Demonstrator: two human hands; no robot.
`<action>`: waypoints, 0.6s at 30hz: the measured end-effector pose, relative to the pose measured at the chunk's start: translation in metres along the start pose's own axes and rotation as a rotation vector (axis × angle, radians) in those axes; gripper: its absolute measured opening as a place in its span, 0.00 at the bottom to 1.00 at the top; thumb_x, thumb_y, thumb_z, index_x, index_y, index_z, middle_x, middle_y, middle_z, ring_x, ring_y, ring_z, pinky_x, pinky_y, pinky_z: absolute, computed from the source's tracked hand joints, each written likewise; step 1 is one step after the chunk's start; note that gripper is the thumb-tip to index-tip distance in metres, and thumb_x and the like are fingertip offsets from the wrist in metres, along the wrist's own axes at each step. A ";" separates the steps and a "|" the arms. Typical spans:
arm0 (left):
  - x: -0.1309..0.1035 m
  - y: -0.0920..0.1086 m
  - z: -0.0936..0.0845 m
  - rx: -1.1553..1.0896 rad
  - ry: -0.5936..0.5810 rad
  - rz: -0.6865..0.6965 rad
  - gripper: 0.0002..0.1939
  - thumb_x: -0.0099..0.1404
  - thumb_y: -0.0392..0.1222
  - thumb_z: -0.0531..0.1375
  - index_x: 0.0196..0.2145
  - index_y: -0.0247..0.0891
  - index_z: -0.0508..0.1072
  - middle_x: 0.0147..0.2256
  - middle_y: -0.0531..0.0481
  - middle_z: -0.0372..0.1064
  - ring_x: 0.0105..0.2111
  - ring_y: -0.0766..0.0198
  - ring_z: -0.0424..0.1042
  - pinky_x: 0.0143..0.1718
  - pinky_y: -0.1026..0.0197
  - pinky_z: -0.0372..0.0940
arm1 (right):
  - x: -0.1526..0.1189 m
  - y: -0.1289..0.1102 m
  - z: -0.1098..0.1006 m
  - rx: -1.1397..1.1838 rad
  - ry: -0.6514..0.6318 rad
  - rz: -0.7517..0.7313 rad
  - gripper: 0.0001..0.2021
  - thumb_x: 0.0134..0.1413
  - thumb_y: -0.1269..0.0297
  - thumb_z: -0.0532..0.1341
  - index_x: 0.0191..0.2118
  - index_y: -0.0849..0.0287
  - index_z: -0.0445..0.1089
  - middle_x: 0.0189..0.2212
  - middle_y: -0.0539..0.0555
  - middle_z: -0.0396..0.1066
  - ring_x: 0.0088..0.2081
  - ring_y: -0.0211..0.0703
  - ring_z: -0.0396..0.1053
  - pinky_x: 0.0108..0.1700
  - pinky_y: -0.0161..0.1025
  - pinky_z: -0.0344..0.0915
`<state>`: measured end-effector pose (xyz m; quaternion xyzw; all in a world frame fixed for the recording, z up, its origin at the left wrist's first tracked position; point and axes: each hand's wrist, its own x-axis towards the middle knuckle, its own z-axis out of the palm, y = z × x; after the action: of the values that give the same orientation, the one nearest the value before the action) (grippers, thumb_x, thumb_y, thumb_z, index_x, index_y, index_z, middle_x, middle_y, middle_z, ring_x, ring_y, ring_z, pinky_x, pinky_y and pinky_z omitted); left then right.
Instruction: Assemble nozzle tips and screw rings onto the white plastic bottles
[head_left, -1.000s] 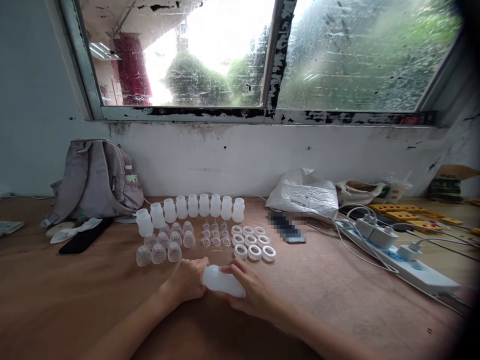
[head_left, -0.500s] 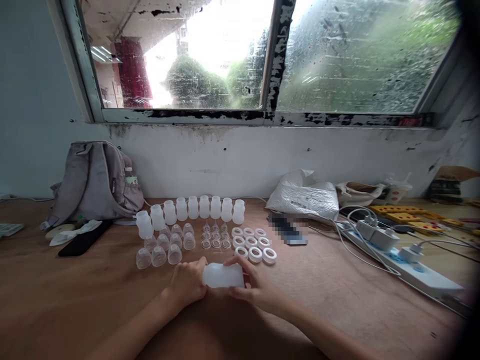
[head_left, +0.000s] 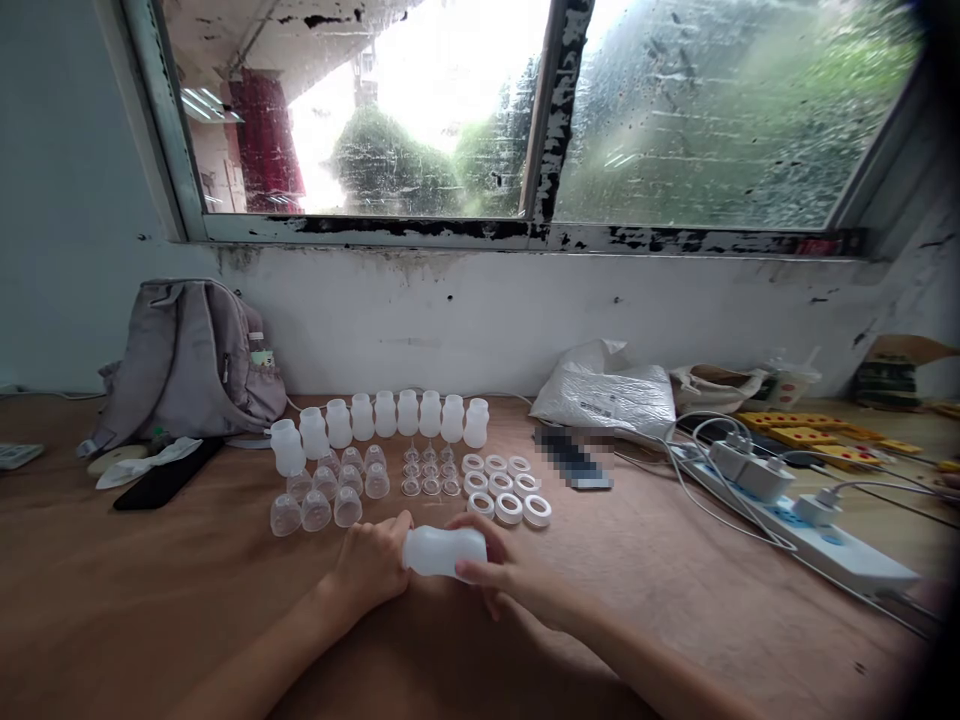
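Note:
A frosted white baby bottle (head_left: 442, 551) lies sideways just above the table's near part, between both hands. My right hand (head_left: 499, 565) grips its right end, thumb in front and fingers behind. Closed at the bottle's left end is my left hand (head_left: 379, 555); its fingertips are mostly hidden. Beyond the hands stands a row of similar bottle bodies (head_left: 385, 414). Clear domed caps (head_left: 316, 511) are grouped in front of the row's left part. Clear silicone nipples (head_left: 430, 470) sit in the middle, and white collar rings (head_left: 508, 508) lie to their right.
A grey backpack (head_left: 184, 360) leans at the back left, near a dark phone-like slab (head_left: 169, 475). To the right are a silver plastic bag (head_left: 607, 390), a pixelated flat object (head_left: 574, 460), and a white power strip (head_left: 847, 550) with chargers and cables.
The fingers of my right hand have shifted slightly on the bottle, and one finger now shows below it. My left hand stays at the left end.

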<state>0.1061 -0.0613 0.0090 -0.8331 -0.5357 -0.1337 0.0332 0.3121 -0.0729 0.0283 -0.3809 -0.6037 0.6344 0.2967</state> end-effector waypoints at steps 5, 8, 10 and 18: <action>-0.002 0.002 -0.003 0.000 0.012 0.000 0.08 0.52 0.39 0.51 0.33 0.39 0.62 0.28 0.50 0.70 0.26 0.57 0.71 0.20 0.62 0.57 | -0.002 -0.004 0.003 0.200 0.047 -0.134 0.11 0.49 0.58 0.55 0.37 0.58 0.64 0.35 0.51 0.64 0.38 0.40 0.64 0.35 0.35 0.64; -0.003 0.003 -0.003 -0.003 0.003 0.016 0.08 0.53 0.40 0.51 0.33 0.39 0.62 0.28 0.50 0.70 0.26 0.57 0.71 0.21 0.63 0.57 | 0.003 0.000 -0.002 0.296 -0.090 0.065 0.19 0.52 0.50 0.48 0.43 0.58 0.59 0.34 0.55 0.64 0.32 0.43 0.67 0.25 0.36 0.66; -0.003 0.002 -0.002 -0.002 -0.003 0.023 0.08 0.53 0.40 0.51 0.33 0.39 0.62 0.28 0.49 0.71 0.27 0.56 0.71 0.22 0.63 0.58 | 0.005 0.002 -0.006 0.275 -0.196 0.189 0.22 0.51 0.49 0.48 0.47 0.58 0.55 0.31 0.54 0.65 0.25 0.41 0.67 0.18 0.33 0.63; -0.002 0.003 -0.001 0.009 -0.047 -0.001 0.10 0.52 0.40 0.52 0.35 0.39 0.62 0.29 0.49 0.71 0.28 0.56 0.71 0.23 0.62 0.59 | -0.004 -0.009 0.001 0.079 0.012 -0.043 0.18 0.37 0.69 0.63 0.40 0.55 0.63 0.34 0.49 0.64 0.33 0.37 0.63 0.28 0.30 0.62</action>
<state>0.1075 -0.0641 0.0100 -0.8356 -0.5373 -0.1118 0.0245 0.3125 -0.0759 0.0375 -0.3595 -0.5843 0.6491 0.3287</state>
